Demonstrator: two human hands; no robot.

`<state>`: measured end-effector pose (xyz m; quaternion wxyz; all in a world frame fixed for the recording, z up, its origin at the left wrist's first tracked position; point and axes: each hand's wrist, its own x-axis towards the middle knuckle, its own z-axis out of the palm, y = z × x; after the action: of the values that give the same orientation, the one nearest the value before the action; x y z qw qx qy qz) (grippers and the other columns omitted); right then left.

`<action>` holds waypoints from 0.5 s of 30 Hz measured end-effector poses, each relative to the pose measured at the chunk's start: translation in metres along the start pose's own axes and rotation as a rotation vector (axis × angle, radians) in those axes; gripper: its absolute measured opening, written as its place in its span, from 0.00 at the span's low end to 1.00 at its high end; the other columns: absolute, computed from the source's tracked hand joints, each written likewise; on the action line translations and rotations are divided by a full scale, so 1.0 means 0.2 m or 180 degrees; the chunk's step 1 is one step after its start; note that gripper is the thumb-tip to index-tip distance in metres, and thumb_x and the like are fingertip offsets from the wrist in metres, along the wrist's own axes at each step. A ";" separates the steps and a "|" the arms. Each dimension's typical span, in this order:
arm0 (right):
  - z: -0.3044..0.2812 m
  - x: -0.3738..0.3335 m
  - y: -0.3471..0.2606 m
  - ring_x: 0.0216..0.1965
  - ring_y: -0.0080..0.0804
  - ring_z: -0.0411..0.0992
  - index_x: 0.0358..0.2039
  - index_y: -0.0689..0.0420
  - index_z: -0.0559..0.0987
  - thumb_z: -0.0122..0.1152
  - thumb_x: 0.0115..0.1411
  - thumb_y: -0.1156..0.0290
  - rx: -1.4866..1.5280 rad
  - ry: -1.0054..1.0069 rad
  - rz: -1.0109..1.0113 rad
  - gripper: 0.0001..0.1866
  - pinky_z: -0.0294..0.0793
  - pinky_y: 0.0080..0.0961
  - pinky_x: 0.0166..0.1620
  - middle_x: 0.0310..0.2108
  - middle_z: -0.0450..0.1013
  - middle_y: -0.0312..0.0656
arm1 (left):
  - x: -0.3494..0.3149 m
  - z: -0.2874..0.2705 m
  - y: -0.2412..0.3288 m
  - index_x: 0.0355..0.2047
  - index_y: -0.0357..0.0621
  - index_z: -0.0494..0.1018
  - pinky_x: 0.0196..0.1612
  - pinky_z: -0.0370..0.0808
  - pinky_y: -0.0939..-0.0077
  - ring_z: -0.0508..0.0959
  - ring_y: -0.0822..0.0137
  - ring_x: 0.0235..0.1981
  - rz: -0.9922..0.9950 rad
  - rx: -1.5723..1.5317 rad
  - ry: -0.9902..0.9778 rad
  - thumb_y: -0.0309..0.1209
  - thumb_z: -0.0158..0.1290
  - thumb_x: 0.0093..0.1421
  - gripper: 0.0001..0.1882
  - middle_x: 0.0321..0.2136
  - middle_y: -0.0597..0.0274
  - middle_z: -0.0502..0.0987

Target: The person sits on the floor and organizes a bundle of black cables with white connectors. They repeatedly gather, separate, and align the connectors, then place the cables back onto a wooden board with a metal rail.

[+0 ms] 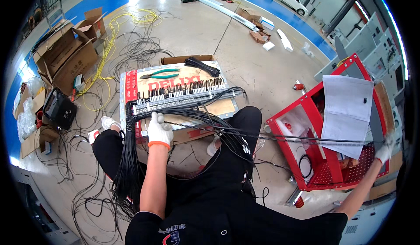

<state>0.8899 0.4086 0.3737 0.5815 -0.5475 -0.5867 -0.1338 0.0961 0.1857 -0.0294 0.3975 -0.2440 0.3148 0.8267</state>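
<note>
A cardboard box point(183, 76) lying on the floor point(245, 57) carries a long terminal strip point(181, 100), from which a thick black wire bundle point(131, 157) falls off to the left. One black wire point(280, 138) is drawn taut across the lap from the strip towards the red cabinet point(328, 135), so the step in hand is judged to be pulling a single lead straight. The gloved left hand point(159, 130) is closed on the wires at the strip, the gloved right hand point(385, 151) pinched on the far end; next, the tension is judged to need holding.
</note>
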 end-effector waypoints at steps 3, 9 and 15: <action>-0.34 0.07 0.39 0.54 0.37 0.71 0.58 0.61 0.72 0.49 0.68 0.59 -0.0832 0.0177 0.0204 0.24 0.67 0.31 0.58 0.54 0.72 0.45 | 0.00 -0.03 0.05 0.30 0.50 0.69 0.13 0.52 0.84 0.52 0.79 0.10 -0.0141 -0.0067 -0.0095 0.45 0.45 0.71 0.16 0.14 0.79 0.61; -0.66 -0.52 0.85 0.50 0.42 0.73 0.53 0.60 0.75 0.52 0.65 0.62 -0.1937 -0.0683 0.1427 0.20 0.71 0.36 0.54 0.49 0.74 0.49 | -0.05 -0.03 0.06 0.32 0.49 0.71 0.13 0.51 0.84 0.53 0.79 0.10 -0.0079 0.0130 0.0114 0.45 0.47 0.70 0.15 0.14 0.79 0.64; -0.62 -1.22 0.93 0.46 0.46 0.75 0.47 0.60 0.78 0.54 0.62 0.65 -0.3863 -0.3825 0.2217 0.16 0.74 0.41 0.49 0.44 0.76 0.52 | 0.01 -0.05 0.03 0.33 0.48 0.71 0.13 0.54 0.86 0.55 0.80 0.10 -0.0027 0.0189 -0.0006 0.43 0.49 0.69 0.13 0.15 0.78 0.64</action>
<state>1.0377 0.2594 0.1184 -0.2001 -0.8817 -0.4214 0.0708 0.0925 0.1762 -0.0355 0.4083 -0.2326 0.3378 0.8155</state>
